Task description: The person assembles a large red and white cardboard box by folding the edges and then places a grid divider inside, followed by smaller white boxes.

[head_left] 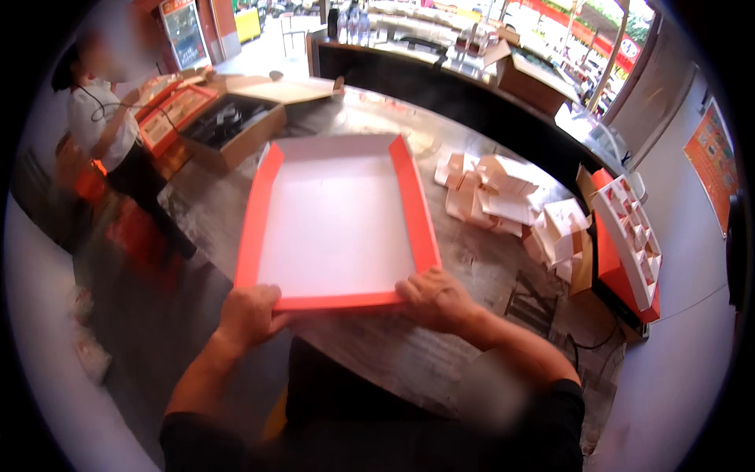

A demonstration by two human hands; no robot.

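Observation:
A shallow red cardboard box tray (338, 228) with a white inside is held out in front of me, its open side facing up. My left hand (250, 315) grips its near left corner, thumb over the rim. At the near right corner my right hand (437, 299) is closed round the edge in the same way. Nothing lies inside the tray. The undersides of both hands' fingers are hidden beneath it.
Folded white and brown cardboard inserts (491, 193) lie on the metal table (377, 354) to the right. Beyond them stands a red box with a white divided insert (629, 236). Far left, an open brown carton (232, 130) sits near a person in a white shirt (102, 126).

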